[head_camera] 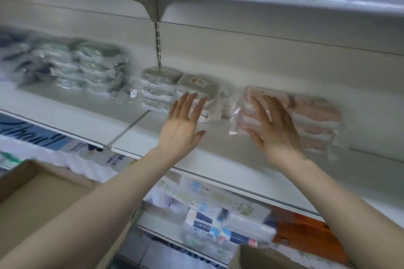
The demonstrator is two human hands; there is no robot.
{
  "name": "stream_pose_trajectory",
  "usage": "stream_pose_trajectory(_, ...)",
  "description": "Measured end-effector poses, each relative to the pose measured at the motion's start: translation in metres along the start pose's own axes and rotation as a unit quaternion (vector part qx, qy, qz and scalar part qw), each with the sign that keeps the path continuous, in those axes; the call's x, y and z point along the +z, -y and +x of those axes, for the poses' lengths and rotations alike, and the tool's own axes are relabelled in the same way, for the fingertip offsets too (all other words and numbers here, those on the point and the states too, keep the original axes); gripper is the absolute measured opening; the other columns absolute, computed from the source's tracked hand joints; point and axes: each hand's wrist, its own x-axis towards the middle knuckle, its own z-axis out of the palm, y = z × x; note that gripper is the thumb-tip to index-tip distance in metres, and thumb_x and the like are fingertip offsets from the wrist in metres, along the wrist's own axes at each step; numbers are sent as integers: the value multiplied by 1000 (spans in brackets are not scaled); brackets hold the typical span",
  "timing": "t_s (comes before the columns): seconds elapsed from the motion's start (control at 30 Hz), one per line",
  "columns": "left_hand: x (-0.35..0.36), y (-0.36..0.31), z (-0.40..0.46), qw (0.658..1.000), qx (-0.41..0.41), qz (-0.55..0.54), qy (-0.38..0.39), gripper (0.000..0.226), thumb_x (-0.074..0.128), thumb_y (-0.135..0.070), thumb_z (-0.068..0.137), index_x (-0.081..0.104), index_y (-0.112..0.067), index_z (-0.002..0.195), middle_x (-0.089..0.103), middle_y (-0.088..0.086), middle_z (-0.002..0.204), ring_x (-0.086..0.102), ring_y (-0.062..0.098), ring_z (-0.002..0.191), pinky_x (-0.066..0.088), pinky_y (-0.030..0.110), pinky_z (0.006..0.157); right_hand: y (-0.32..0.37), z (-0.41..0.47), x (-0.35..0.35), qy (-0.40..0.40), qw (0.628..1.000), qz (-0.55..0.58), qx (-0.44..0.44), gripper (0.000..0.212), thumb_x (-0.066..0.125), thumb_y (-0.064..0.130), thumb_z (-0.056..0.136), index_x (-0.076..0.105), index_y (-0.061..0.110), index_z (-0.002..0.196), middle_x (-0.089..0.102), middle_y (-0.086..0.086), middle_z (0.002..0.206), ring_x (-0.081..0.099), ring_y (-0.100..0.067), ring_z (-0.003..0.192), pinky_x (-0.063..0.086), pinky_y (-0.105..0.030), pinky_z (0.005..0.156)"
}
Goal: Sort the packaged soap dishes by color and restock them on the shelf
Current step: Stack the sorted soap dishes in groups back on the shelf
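While both hands are up at the middle shelf, the scene reads as follows, with places given from the pink stack.

Pink stack: packaged pink soap dishes [314, 120] piled in two columns on the shelf [218, 150], pushed back toward the rear panel; same colour together, which fits the sorting.

Right hand: the right hand [273, 124] lies flat on the near, left-hand face of the pink stack, fingers spread and straight, touching the wrapping; probably squaring the packs or pushing them back, not gripping.

Left hand: the left hand [183, 124] is to the left of the pink stack, fingers straight and spread, holding nothing; its fingertips reach the front of the grey stack, though blur hides whether they touch.

Grey stack: packaged grey soap dishes [181, 91] stand just left of the pink stack with a small gap between, so the colours stay apart.

Green and blue packs: further left of the pink stack, well apart, a blurred pile of wrapped goods [76, 67]; contents unclear.

Cardboard box: below and far left of the pink stack, an open box [32, 199], likely the stock source; its visible part looks empty.

Stage: judged near the tidying end.
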Motion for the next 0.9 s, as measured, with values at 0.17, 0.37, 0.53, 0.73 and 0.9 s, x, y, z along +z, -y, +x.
stream_pose_trajectory(0.17, 9, 105, 8, 992, -108, -64, -29, 90, 70, -41, 82, 21, -11, 151, 25, 24, 152, 25, 45, 141, 31, 59, 109, 57, 51, 36, 5, 996, 84, 33, 72, 61, 32, 94, 23, 23, 154, 22, -16, 158, 22, -35, 145, 30, -44, 113)
stream_pose_trajectory(0.37, 27, 190, 43, 974, -187, -129, 15, 104, 72, -51, 77, 11, -19, 154, 15, 21, 155, 19, 41, 142, 32, 58, 109, 101, 101, 83, 23, 980, 135, 141, 76, 57, 48, 93, 19, 27, 155, 16, -14, 159, 14, -32, 147, 24, -46, 115)
stream_pose_trajectory(0.53, 47, 207, 57, 945, -177, -275, 25, 106, 77, -43, 76, 11, -16, 155, 25, 17, 148, 37, 25, 129, 39, 43, 105, 105, 115, 104, 4, 956, 185, 229, 74, 61, 55, 87, 28, 32, 149, 28, -8, 149, 34, -23, 134, 37, -38, 104)
stream_pose_trajectory(0.73, 55, 194, 57, 917, -169, -362, 8, 108, 80, -39, 74, 11, -20, 154, 30, 8, 145, 32, 14, 129, 31, 26, 100, 113, 119, 107, -21, 927, 247, 280, 61, 58, 49, 92, 30, 34, 145, 33, 2, 143, 46, -12, 119, 33, -25, 94)
stream_pose_trajectory(0.9, 57, 203, 55, 933, -157, -323, 12, 103, 74, -51, 74, 15, -22, 154, 31, 10, 143, 37, 22, 128, 41, 39, 101, 116, 126, 112, -32, 930, 222, 292, 60, 55, 47, 94, 31, 29, 147, 34, 0, 144, 48, -16, 121, 36, -29, 94)
